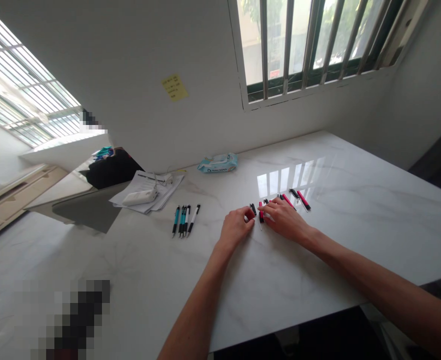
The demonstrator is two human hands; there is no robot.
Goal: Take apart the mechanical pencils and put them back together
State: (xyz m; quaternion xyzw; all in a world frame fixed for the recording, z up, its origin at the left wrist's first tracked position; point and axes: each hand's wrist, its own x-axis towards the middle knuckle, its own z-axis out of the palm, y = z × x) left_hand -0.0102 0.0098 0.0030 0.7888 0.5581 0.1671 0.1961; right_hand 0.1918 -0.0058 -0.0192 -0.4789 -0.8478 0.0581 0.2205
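My left hand (239,224) rests on the table with its fingers curled. Its fingertips are beside a black pen part (253,209); whatever they grip is too small to make out. My right hand (286,217) reaches in from the other side, its thumb and fingertips closed at a pink-and-black pen barrel (261,212). Between the hands lies a thin white pen refill (260,225). Just beyond my right hand are more pen parts, including a pink barrel (303,200) and a black piece (293,193). My fingers partly cover the other pieces.
Several blue, white and black pens (183,221) lie side by side to the left. Behind them, papers (151,192) carry a white device (140,197). A wipes packet (218,163) sits by the wall. A dark object (111,169) stands at the far left of the marble-patterned table (355,210).
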